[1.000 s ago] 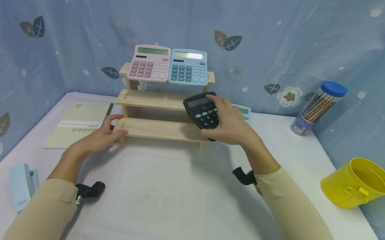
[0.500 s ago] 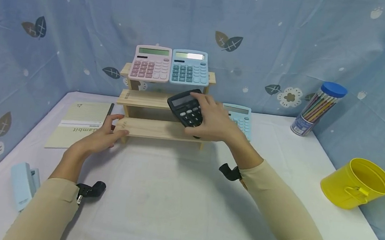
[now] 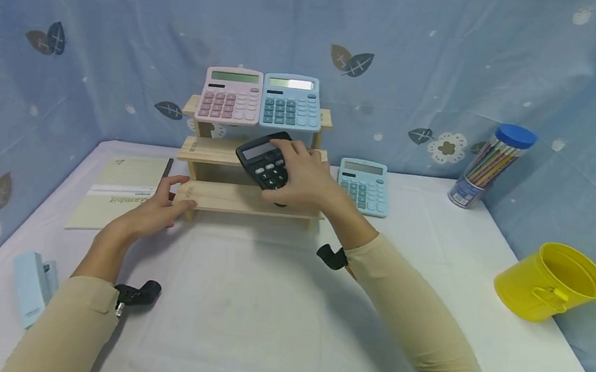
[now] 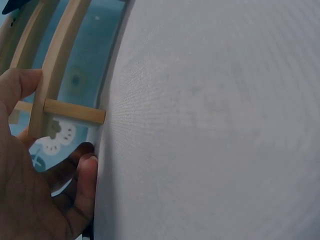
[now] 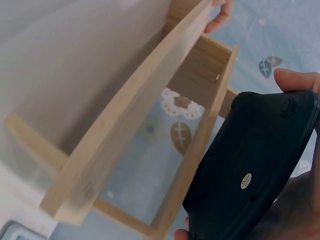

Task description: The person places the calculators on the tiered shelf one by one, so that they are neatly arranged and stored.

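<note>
A black calculator point(image 3: 264, 161) is tilted in my right hand point(image 3: 304, 177), thumb on the near side and fingers over the far edge. It hangs in front of the middle tier of a three-tier wooden shelf point(image 3: 219, 197); the right wrist view shows its dark underside point(image 5: 250, 165). My left hand point(image 3: 154, 209) grips the left end of the lowest board, and in the left wrist view the thumb presses the board's end point(image 4: 45, 95). A pink calculator point(image 3: 231, 95) and a blue calculator point(image 3: 292, 102) lean side by side on the top tier.
Right of the shelf lies another blue calculator point(image 3: 364, 187). A tub of pencils point(image 3: 490, 165) and a tipped yellow bucket point(image 3: 546, 282) stand further right. On the left are a notebook point(image 3: 117, 193) and a light-blue stapler-like object point(image 3: 32, 288).
My right hand has carried the black calculator leftward along the shelf, uncovering the blue calculator on the table. My left hand has kept its place on the lowest board.
</note>
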Demonstrator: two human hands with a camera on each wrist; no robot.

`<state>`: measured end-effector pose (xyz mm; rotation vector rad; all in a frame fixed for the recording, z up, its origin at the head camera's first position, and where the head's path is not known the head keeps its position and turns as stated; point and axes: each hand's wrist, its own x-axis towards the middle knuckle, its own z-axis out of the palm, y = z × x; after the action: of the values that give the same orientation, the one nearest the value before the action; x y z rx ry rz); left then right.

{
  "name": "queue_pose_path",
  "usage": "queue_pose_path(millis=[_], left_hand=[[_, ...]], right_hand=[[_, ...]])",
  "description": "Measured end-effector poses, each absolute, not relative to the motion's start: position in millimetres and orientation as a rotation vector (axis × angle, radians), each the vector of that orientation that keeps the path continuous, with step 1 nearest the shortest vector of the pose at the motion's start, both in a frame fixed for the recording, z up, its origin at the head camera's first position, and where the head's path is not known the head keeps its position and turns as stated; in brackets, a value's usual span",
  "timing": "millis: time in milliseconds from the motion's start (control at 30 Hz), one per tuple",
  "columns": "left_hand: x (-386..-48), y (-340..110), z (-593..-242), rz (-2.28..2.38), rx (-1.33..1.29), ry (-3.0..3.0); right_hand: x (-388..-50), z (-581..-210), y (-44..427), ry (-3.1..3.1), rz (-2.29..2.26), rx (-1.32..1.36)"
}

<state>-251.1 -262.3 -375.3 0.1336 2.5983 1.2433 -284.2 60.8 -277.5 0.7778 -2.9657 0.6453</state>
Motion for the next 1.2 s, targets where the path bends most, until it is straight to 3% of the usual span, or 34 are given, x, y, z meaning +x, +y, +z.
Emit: queue_pose_path(millis=[933, 1200], left_hand=[[-252, -260, -374, 1.216, 0.150, 2.608], [-252, -262, -377, 1.210, 0.126, 2.602]], right_hand=[[-305, -294, -6, -2.929, 0.593, 0.584], [-307, -282, -9, -3.046, 0.573, 0.765]])
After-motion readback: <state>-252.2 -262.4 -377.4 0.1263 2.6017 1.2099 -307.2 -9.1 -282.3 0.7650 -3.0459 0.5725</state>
